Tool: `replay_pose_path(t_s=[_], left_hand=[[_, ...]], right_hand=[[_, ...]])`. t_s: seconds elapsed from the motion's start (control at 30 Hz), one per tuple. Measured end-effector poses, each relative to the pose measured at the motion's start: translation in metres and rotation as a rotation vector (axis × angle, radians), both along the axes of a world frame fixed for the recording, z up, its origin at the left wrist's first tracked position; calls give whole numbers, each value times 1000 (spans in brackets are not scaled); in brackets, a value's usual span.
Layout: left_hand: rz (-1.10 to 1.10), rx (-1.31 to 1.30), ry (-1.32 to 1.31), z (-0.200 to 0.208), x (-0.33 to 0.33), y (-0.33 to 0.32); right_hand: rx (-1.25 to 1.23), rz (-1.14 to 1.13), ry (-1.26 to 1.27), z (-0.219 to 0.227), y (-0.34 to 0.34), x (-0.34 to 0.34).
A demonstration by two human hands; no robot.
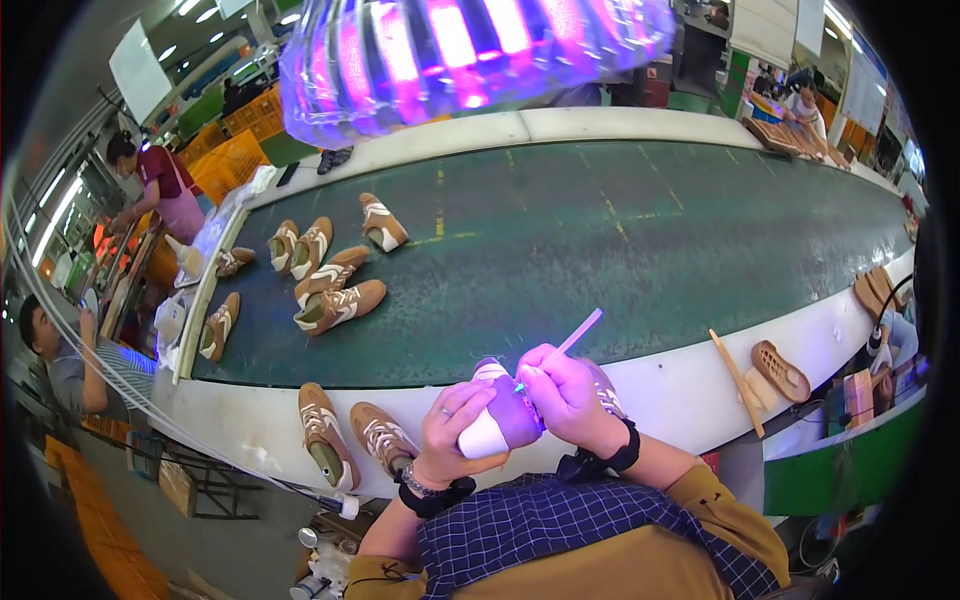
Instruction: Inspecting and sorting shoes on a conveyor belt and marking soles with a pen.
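Close in front of me, my left hand (455, 428) grips a shoe (514, 412) from its left side. Purple light tints the shoe, which has white parts. My right hand (570, 395) pinches a thin, pale stick-like tool (580, 330), slanting up to the right. Its lower tip meets the shoe near its edge; whether it is a brush or a pen I cannot tell. Part of another shoe (605, 392) shows behind my right hand. Left of my hands, a brown sneaker (322, 432) and a second brown sneaker (380, 432) rest on the white ledge.
A green conveyor belt (560, 240) runs beyond the white ledge (670, 390). Several brown sneakers (340, 305) lie on its left part. A glowing purple lamp (470, 60) hangs overhead. At right lie a wooden stick (735, 380) and a brown sole (780, 372). Other people work around the belt.
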State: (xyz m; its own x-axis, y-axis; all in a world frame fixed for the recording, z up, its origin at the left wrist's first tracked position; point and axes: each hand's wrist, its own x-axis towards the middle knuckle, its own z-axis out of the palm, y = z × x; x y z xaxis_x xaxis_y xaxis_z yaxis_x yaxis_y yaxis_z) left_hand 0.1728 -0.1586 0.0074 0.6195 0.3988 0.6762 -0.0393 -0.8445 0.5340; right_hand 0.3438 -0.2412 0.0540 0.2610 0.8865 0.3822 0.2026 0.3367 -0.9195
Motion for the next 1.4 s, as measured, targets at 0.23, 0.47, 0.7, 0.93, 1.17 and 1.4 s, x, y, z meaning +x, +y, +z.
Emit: replay_pose_path(t_s=[0.23, 0.47, 0.7, 0.93, 1.17, 1.4], left_hand=[[33, -28, 7, -5, 3, 10], [38, -54, 16, -10, 0, 19], [39, -89, 9, -11, 0, 20], [26, -108, 2, -13, -3, 22], [45, -112, -7, -12, -5, 21], [46, -147, -27, -13, -2, 21]], right_hand=[[-74, 12, -10, -9, 18, 6], [-55, 63, 17, -20, 28, 7], [-16, 11, -81, -14, 27, 6], [-13, 15, -13, -21, 30, 1], [-42, -13, -121, -12, 24, 0], [24, -18, -116, -20, 24, 0]])
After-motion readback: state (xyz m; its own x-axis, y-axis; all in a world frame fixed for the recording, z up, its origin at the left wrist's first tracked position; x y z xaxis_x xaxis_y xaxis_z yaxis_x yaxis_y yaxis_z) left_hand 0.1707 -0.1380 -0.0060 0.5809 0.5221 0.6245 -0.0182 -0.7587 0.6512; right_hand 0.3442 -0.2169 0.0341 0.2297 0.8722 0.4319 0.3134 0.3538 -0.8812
